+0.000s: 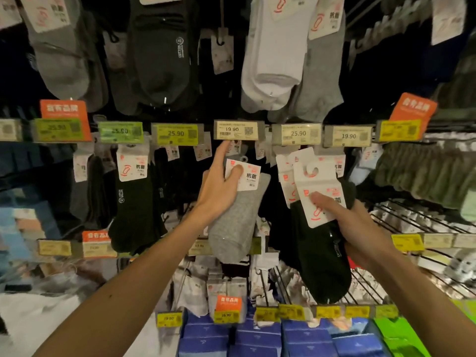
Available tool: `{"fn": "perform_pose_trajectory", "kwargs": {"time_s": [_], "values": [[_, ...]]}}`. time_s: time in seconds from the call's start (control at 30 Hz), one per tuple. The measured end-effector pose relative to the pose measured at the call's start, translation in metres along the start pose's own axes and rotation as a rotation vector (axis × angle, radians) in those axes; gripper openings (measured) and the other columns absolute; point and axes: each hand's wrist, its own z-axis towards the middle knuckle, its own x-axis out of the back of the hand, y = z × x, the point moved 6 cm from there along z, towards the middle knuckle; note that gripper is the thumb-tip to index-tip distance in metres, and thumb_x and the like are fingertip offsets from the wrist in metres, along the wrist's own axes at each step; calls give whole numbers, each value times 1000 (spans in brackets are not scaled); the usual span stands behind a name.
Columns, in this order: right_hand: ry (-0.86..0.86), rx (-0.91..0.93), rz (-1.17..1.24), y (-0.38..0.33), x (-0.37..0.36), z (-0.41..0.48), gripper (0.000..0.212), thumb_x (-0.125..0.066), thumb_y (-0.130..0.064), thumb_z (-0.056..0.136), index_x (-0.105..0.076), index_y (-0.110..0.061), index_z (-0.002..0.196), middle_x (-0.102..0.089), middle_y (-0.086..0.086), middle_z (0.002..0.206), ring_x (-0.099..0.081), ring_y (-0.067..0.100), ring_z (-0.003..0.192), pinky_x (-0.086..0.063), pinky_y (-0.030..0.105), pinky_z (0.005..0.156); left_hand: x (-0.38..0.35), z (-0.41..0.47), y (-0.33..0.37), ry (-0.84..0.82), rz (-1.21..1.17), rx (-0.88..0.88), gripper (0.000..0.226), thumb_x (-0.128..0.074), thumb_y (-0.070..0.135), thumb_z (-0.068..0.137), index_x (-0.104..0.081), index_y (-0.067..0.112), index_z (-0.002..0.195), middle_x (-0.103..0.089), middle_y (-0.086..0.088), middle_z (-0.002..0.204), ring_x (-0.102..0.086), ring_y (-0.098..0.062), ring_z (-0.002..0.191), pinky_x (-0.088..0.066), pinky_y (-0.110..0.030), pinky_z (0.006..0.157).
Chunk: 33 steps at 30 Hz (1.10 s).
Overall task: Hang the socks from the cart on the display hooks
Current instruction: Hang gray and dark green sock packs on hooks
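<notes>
Both hands are gripping sock packs: the left hand (219, 189) is holding grey socks (231, 228) at frame centre, under the 19.90 price tag (238, 130); the right hand (365, 228) is clutching black socks (324, 266) lower right.

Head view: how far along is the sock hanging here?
Done: packs already hang on the rows, like the white socks up top. In hand: the left hand holds a grey sock pack just below the 19.90 tag. Left: the black sock packs gripped by the right hand; the cart is out of view.
</notes>
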Motion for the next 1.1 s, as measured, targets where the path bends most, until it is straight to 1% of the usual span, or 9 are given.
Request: {"fn": "perform_pose_trajectory", "kwargs": {"time_s": [0.13, 0.3, 0.33, 0.4, 0.47, 0.57, 0.73, 1.0, 1.1], "values": [[24, -6, 7, 0, -2, -2, 31, -68, -23, 85, -70, -16, 114, -77, 4, 104, -74, 18, 95, -54, 34, 78, 3, 7, 8, -4, -34, -89, 60, -49, 17, 103, -25, 41, 153, -71, 9, 91, -69, -6, 82, -52, -14, 67], [32, 4, 20, -5, -7, 0, 39, -69, -26, 78, -70, -14, 116, -77, 5, 107, -74, 19, 97, -53, 35, 82, 5, 23, 16, 60, -58, -128, 63, -49, 13, 103, -23, 38, 156, -56, 35, 87, -65, 11, 86, -49, -8, 69], [22, 6, 19, -4, -8, 0, 39, -69, -26, 78, -70, -15, 116, -77, 4, 108, -74, 19, 99, -53, 35, 83, 7, 27, 14, 87, -39, -136, 64, -48, 13, 103, -23, 39, 156, -59, 31, 85, -67, 4, 84, -51, -11, 66], [6, 7, 13, -3, -9, 2, 39, -68, -26, 80, -69, -16, 118, -76, 4, 110, -73, 20, 102, -53, 37, 86, 10, 32, 10, 125, 22, -151, 65, -47, 16, 103, -20, 44, 155, -69, 3, 85, -67, -16, 77, -55, -24, 63], [5, 5, 7, -2, -10, 4, 39, -68, -26, 81, -69, -16, 119, -76, 4, 112, -72, 21, 104, -52, 38, 89, 10, 34, 7, 140, 103, -180, 65, -46, 16, 103, -17, 44, 156, -66, -17, 79, -63, -24, 67, -51, -30, 58], [8, 1, 9, -1, -12, 6, 38, -69, -26, 79, -70, -17, 116, -76, 4, 110, -73, 21, 102, -52, 37, 86, 8, 35, 5, 133, 164, -225, 68, -46, 16, 103, -13, 40, 157, -61, -16, 67, -56, -22, 56, -45, -26, 49], [2, -12, 27, 2, -18, 9, 34, -70, -25, 76, -72, -18, 109, -77, 5, 105, -74, 20, 96, -53, 36, 83, 7, 41, -5, 84, 225, -244, 75, -47, 17, 103, -3, 44, 156, -60, -20, 63, -56, -32, 51, -46, -48, 51], [-8, -36, 34, 10, -21, 14, 35, -70, -26, 76, -71, -18, 110, -77, 5, 107, -74, 21, 98, -53, 38, 85, 9, 49, -15, 64, 355, -290, 82, -49, 20, 104, 14, 47, 149, -51, -7, 57, -51, -24, 47, -48, -45, 48], [-13, -51, 39, 15, -20, 12, 36, -70, -26, 76, -70, -19, 111, -77, 5, 107, -74, 21, 98, -54, 38, 87, 9, 50, -15, 70, 384, -315, 82, -51, 20, 103, 12, 41, 151, -48, -4, 55, -50, -23, 46, -42, -26, 43]]}}
